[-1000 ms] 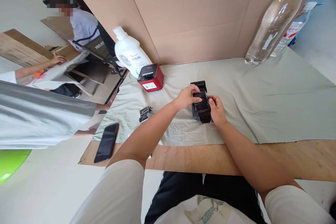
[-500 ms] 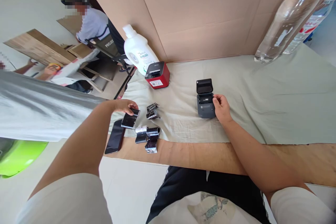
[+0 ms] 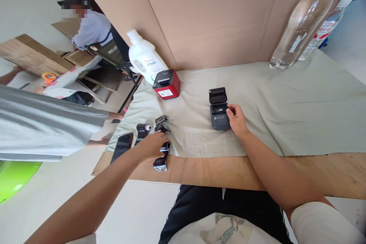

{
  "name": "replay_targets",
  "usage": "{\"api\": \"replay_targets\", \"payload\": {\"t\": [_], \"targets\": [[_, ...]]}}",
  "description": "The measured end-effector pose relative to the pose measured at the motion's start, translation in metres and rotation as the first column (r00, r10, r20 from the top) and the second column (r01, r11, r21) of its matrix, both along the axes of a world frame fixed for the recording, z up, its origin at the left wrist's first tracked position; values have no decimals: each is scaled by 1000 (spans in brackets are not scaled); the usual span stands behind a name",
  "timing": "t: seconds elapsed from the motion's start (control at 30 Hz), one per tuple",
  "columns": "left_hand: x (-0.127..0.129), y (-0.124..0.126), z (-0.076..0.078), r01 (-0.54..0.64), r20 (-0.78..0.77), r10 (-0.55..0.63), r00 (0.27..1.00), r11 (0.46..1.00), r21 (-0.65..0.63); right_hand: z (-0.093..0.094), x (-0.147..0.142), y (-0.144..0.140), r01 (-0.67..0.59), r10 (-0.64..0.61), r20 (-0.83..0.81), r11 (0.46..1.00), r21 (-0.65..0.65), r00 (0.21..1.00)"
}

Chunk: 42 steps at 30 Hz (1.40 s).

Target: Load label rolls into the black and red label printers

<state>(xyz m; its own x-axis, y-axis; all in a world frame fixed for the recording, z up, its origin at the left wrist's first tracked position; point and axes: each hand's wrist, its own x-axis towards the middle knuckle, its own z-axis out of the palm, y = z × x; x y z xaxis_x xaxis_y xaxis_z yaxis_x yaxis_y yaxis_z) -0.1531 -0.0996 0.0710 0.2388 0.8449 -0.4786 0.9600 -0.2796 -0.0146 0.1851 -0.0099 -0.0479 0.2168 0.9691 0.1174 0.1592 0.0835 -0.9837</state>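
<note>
My left hand [image 3: 156,145] reaches over a small roll of black glossy film [image 3: 165,146] near the table's front edge, its fingers curled down around it and partly hidden. Another black roll [image 3: 161,122] lies just beyond that hand. A third black roll with a pale end [image 3: 143,131] lies to its left, close to a dark phone [image 3: 122,145]. My right hand [image 3: 238,120] grips the right side of a dark grey portable printer [image 3: 220,121], thumb and fingers at its edge. The printer's lid [image 3: 217,95] stands raised, showing the compartment inside.
A red and black box-shaped device [image 3: 168,85] stands before a white jug [image 3: 147,59]. A cardboard panel [image 3: 217,23] borders the back. Two clear bottles, one large [image 3: 304,23], stand at back right. Beyond the left edge, a person [image 3: 91,28] sits by boards.
My left hand has set a black roll down beside the phone and moved right, over the other rolls. My right hand still holds the printer. The view has shifted slightly.
</note>
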Motion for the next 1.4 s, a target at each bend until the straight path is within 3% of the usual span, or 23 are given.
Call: {"api": "replay_targets", "payload": {"t": [0.1, 0.2, 0.27, 0.33, 0.4, 0.47, 0.6, 0.77, 0.87, 1.0, 1.1, 1.2, 1.23, 1.27, 1.4], "targets": [[32, -6, 0, 63, -32, -63, 998, 998, -1, 1, -1, 0, -1, 1, 0, 1000, 0, 1000], [61, 6, 16, 27, 265, 11, 964, 990, -139, 1, -2, -1, 6, -6, 7, 1000, 19, 1000], [85, 23, 28, 62, 502, 29, 865, 985, -163, 2, -2, -2, 7, -8, 15, 1000, 20, 1000], [112, 47, 32, 94, 665, -48, 745, 995, -33, 1, -3, -2, 4, -4, 27, 1000, 20, 1000], [141, 75, 26, 64, 719, -144, 679, 988, 137, 0, -3, -2, 0, -1, 36, 1000, 25, 999], [167, 102, 12, 16, 706, -172, 687, 975, 222, -1, -2, -1, 2, -3, 38, 999, 35, 999], [198, 135, -15, -47, 624, -77, 777, 983, 180, -4, -2, 0, 23, -25, 42, 999, 40, 999], [202, 139, -20, -41, 503, -86, 860, 971, 235, -2, -3, -1, 24, -26, 53, 998, 50, 998], [204, 136, -22, -38, 444, -81, 892, 967, 252, 2, -4, -3, 11, -20, 82, 993, 119, 996], [209, 132, -35, -35, 463, -155, 873, 926, 375, 7, -3, -6, -21, -7, 132, 978, 207, 991], [201, 132, -45, -132, 555, -235, 798, 830, 541, 7, -2, -7, -25, -1, 127, 978, 208, 992], [186, 138, -52, -389, 688, -209, 695, 695, 605, 8, -1, -8, -33, 8, 114, 975, 220, 993], [181, 140, -54, -449, 734, -206, 647, 675, 585, 9, 0, -9, -37, 12, 111, 973, 228, 994], [178, 142, -57, -483, 782, -204, 589, 687, 544, 11, 0, -10, -40, 15, 107, 971, 236, 994], [176, 134, -70, -468, 923, -162, 348, 823, 321, 20, 3, -15, -31, 7, 99, 968, 250, 995]]}}
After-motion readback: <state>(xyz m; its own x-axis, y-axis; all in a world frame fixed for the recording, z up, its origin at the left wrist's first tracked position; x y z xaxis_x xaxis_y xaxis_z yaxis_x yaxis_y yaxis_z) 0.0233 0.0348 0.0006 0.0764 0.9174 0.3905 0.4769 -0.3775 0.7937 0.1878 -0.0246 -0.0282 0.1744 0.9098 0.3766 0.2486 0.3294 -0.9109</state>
